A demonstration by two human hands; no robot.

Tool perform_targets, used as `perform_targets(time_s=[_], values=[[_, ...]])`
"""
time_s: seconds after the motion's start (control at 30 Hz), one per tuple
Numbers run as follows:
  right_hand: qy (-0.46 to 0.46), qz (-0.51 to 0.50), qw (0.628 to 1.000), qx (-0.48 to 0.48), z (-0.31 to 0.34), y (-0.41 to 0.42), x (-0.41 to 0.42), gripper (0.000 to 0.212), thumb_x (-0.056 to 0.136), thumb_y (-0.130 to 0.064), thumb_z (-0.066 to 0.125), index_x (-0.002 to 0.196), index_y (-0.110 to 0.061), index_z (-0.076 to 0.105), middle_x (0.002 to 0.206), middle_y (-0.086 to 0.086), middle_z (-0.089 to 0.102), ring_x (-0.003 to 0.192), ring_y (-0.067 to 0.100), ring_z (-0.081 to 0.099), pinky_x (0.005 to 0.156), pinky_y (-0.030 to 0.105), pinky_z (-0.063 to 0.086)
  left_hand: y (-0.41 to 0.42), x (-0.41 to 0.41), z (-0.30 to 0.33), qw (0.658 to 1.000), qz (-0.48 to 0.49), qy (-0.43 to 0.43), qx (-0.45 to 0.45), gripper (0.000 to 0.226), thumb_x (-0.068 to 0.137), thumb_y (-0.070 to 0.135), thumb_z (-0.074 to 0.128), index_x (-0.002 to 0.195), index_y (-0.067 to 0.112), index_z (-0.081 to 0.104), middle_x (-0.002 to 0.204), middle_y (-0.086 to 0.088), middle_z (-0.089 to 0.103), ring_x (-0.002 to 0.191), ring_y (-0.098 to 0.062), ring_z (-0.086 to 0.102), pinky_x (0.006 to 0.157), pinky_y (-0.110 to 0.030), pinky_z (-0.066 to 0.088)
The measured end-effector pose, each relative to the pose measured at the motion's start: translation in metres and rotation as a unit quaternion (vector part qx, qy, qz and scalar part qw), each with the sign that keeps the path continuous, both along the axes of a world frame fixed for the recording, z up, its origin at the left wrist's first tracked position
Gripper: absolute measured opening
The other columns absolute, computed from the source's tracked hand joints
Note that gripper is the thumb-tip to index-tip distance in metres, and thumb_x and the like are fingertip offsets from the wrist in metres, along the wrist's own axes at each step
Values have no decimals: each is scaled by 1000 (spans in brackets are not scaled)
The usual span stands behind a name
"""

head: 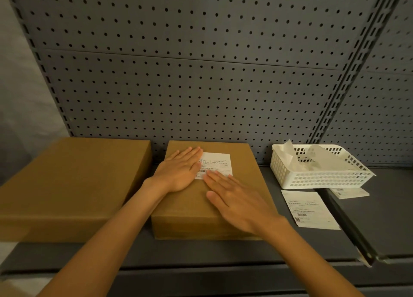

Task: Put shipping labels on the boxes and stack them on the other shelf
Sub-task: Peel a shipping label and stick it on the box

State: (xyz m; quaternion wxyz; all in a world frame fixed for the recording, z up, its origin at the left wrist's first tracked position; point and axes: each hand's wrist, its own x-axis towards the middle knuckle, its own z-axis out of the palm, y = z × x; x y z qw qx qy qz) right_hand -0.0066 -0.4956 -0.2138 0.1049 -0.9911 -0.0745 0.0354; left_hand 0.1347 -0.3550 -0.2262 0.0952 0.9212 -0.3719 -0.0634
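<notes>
A person's two hands lie flat on a brown box [207, 191] at the middle of a dark grey shelf [223, 252]. The left hand [178, 171] rests palm down on the lid, its straight fingers covering the left edge of a white label [218, 163] stuck to the box's top toward the rear. The right hand [237, 198] lies nearer the box's front right, fingers spread and straight, their tips touching the label's lower edge. Neither grip closes on anything; both are open and pressing flat.

Left of the box, just apart from it, sits a bigger box [67, 185] with a bare lid. Right of the box, a loose sheet [309, 209] printed like a shipping label lies flat on the shelf. Behind that sheet and farther right of the box stands a white basket [319, 178] with slotted walls, holding crumpled translucent paper [290, 153]. A second printed slip [348, 192] pokes out from under the basket's front edge.

Behind the box rises a grey pegboard [201, 73], with a slotted upright [348, 77] to its right. Right of the box, beyond the loose sheet, a seam splits the shelf into two panels.
</notes>
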Motion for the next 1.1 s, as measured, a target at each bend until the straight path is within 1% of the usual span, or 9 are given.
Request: perform_targets(time_s=[0.17,0.3,0.37,0.47,0.57,0.67,0.83,0.97,1.1], values=[[20,-40,999,25,4,-37,-18,49,102,-42,15,151,-34,11,157,-20,7,143,-6,-3,116,19,-5,0,0,0,1000,-1,-5,7,52,102,40,7,150,26,-5,158,11,-8,144,-3,-8,119,-29,-4],[-4,-66,997,45,1,-44,-26,50,100,-45,16,149,-36,19,156,-20,15,142,-7,2,114,15,-3,0,0,0,1000,-2,-8,8,53,102,42,7,150,26,-6,158,11,-9,144,-3,-9,119,-29,-4],[-8,-85,994,61,7,-41,-24,48,100,-46,20,147,-37,26,155,-20,20,142,-5,8,114,17,4,-1,0,1,1000,0,-6,9,53,102,42,8,151,26,-5,158,11,-8,144,-4,-8,118,-29,-5],[-11,-119,991,67,20,-40,-11,49,101,-47,22,147,-34,28,155,-15,24,144,4,16,113,31,23,-4,-1,5,1000,7,6,9,53,103,40,12,151,24,0,159,9,-5,145,-7,-5,117,-30,-4],[-11,-128,990,53,21,-45,18,54,102,-45,20,152,-25,15,159,-8,13,146,9,7,116,31,13,-13,-4,15,1000,20,0,2,52,103,38,16,152,22,5,160,6,0,146,-9,-1,116,-28,-1],[-19,-132,990,43,8,-49,43,55,103,-40,18,152,-16,11,160,-2,10,147,12,3,118,30,2,-33,-18,20,1000,8,-17,-7,53,103,37,15,152,20,3,160,5,-2,146,-9,-1,115,-27,-2],[-37,-147,988,23,-13,-58,51,52,104,-35,17,152,-15,12,160,-1,10,147,12,3,119,30,1,-52,-27,4,1000,-20,-8,14,55,102,40,8,151,18,-6,159,3,-10,145,-8,-9,117,-28,-6],[-41,-148,988,20,-18,-60,53,52,104,-37,16,152,-18,11,160,-3,9,147,11,3,119,30,2,-40,-21,0,999,-24,-5,32,56,101,44,6,150,22,-10,158,7,-13,144,-4,-11,117,-28,-7],[-42,-147,988,14,-20,-62,53,53,103,-39,15,152,-19,10,160,-4,8,147,11,2,118,30,1,-25,-19,1,999,-8,-16,49,59,100,48,6,149,22,-13,158,7,-15,144,-6,-13,119,-33,-7]])
